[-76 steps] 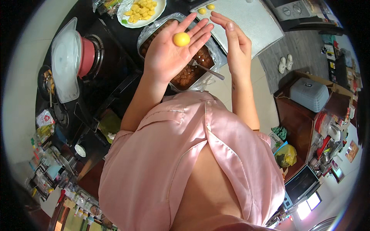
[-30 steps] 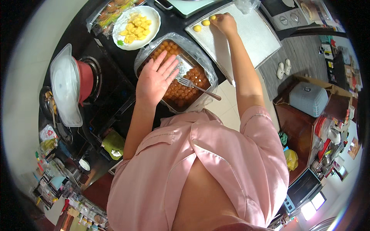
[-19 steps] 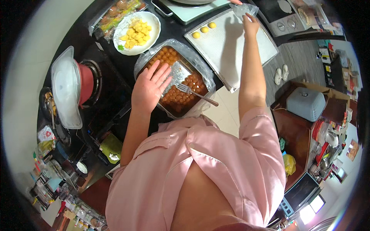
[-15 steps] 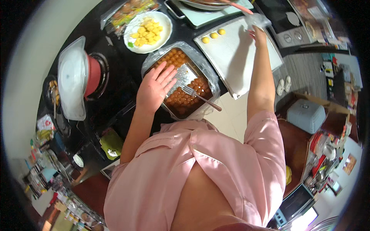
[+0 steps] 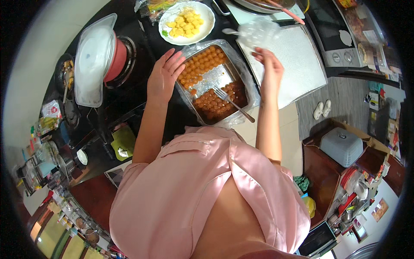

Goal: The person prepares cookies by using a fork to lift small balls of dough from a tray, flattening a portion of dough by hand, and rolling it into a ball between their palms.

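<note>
My right hand is closed, pinching a thin, crumpled clear plastic bag, possibly a disposable glove, above the left corner of a white-lined tray. My left hand is open and holds nothing, fingers apart, beside the left edge of a metal pan wrapped in clear plastic. Orange-brown balls fill the pan's far side; darker brown ones lie at the near side. A fork rests there, its handle over the rim. Behind the pan, a white plate bears yellow dough-like pieces.
At left, a red pot with a translucent lid-like cover stands on a burner. A small pan is beyond it. A round pan with a pink-handled utensil stands at the back. A microwave is at the right.
My right hand has come left and nearer with the clear plastic. My left hand has moved from over the pan to its left side. The yellow balls on the tray are now hidden.
</note>
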`<action>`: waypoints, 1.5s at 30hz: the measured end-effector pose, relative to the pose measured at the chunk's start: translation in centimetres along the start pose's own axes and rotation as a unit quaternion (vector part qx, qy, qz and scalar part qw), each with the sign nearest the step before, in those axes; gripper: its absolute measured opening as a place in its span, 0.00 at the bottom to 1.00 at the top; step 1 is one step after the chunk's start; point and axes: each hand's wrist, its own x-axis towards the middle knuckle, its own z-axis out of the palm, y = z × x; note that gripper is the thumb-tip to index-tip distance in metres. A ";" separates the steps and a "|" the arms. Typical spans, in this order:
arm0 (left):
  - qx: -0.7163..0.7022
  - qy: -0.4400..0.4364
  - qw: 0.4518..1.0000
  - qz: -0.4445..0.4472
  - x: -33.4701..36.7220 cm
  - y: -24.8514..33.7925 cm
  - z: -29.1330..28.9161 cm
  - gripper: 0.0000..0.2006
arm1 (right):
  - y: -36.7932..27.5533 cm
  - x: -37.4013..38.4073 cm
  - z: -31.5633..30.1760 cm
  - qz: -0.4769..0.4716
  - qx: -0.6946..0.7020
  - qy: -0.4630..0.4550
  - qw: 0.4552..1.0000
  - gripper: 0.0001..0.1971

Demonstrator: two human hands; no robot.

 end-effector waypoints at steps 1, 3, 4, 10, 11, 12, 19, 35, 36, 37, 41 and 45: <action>0.001 -0.001 1.000 0.003 0.0 0.0 -0.2 0.22 | 0.4 0.0 1.5 0.011 0.035 -0.026 0.999 0.11; 0.064 -0.014 0.997 0.040 0.2 0.0 -0.7 0.22 | 0.7 0.3 4.3 -0.004 0.038 -0.077 0.996 0.09; 0.063 -0.014 0.997 0.043 0.2 0.2 -0.3 0.22 | 1.1 0.5 5.3 -0.031 0.012 -0.107 0.994 0.09; 0.401 0.063 0.891 0.206 2.3 0.1 -1.1 0.10 | 2.8 1.8 11.4 -0.074 -0.080 -0.207 0.972 0.10; 0.492 0.047 0.811 0.313 3.0 0.4 -0.5 0.12 | 3.4 2.8 12.6 -0.061 -0.085 -0.212 0.972 0.12; 0.571 0.031 0.709 0.413 3.8 0.8 0.0 0.13 | 4.2 4.0 13.8 -0.064 -0.109 -0.206 0.970 0.14; 0.718 0.002 0.505 0.479 14.9 2.2 0.0 0.20 | 6.3 10.8 19.3 -0.039 -0.224 -0.334 0.915 0.17; 0.706 0.008 0.614 0.352 18.0 2.9 -2.9 0.33 | 9.3 8.7 17.2 -0.294 -0.468 -0.238 0.799 0.14; 0.706 0.005 0.612 0.357 17.7 3.0 -2.5 0.33 | 9.7 9.2 17.2 -0.294 -0.479 -0.230 0.795 0.14; 0.695 0.004 0.601 0.394 16.9 3.1 -2.5 0.32 | 9.9 9.4 17.5 -0.295 -0.486 -0.228 0.790 0.15; 0.620 0.068 0.649 0.435 13.3 1.7 -1.4 0.24 | 8.8 8.3 15.4 -0.225 -0.317 -0.146 0.910 0.13; 0.233 -0.030 0.972 -0.015 7.4 -1.6 1.1 0.21 | 4.0 3.0 11.3 -0.315 -0.251 -0.195 0.894 0.13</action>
